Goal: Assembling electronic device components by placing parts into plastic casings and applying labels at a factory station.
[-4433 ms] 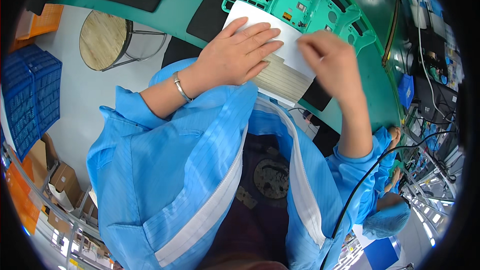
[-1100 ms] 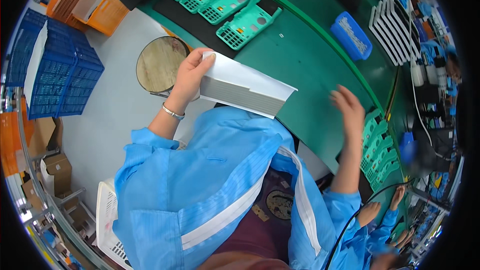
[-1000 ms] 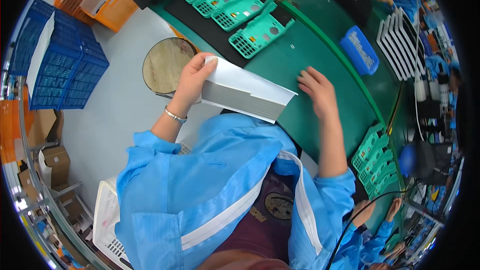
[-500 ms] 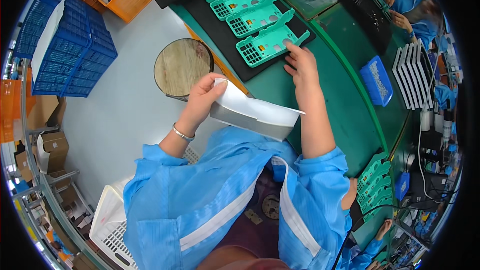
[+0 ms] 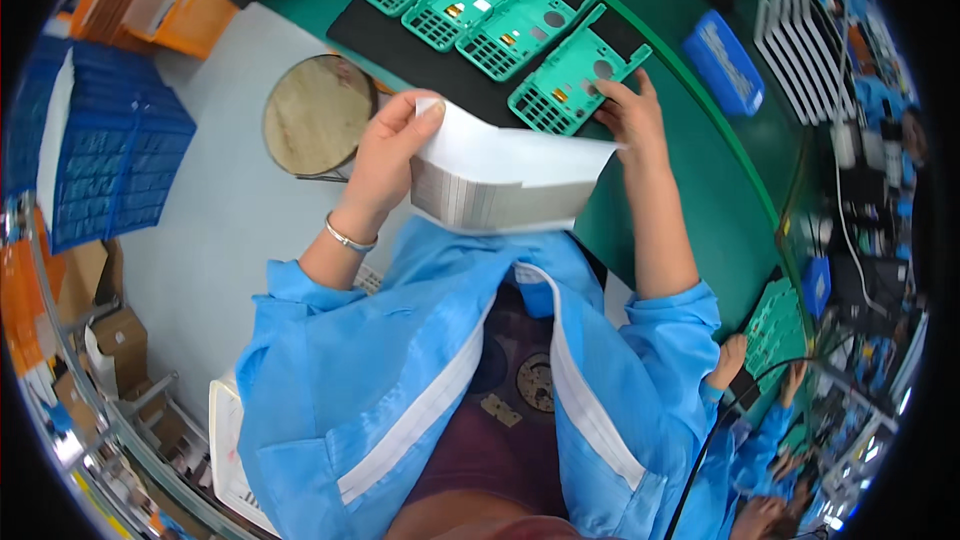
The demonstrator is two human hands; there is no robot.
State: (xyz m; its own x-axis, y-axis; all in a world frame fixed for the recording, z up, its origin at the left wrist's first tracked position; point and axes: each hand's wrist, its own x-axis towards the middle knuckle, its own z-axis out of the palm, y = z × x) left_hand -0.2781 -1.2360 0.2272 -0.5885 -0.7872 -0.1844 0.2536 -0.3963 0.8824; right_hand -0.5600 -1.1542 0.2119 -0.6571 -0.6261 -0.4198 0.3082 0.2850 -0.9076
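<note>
My left hand (image 5: 392, 145) is closed on the upper left corner of a white sheet (image 5: 505, 155). The sheet is bent, with a grey striped band along its lower part, and hangs above my lap. At the nearest of several green plastic housings (image 5: 562, 90), my right hand (image 5: 637, 122) has its fingers apart. Its fingertips touch or nearly touch the right edge of that housing, beside a round grey spot. The sheet's right corner reaches my right wrist. More green housings (image 5: 488, 2) lie in a row on a black mat (image 5: 385, 43), each with a grille at one end.
A round wooden stool (image 5: 318, 115) stands left of the green table (image 5: 690, 205). Blue crates (image 5: 125, 155) and an orange bin (image 5: 195, 20) are at the left. On the right are a blue tray (image 5: 724, 62), white racks (image 5: 805, 50), more green housings (image 5: 775, 325) and a co-worker's hand (image 5: 730, 360).
The view has shifted, so the housings and stool appear elsewhere. My left hand has raised and flattened the sheet, showing more of its striped band. My right hand stays at the nearest housing.
</note>
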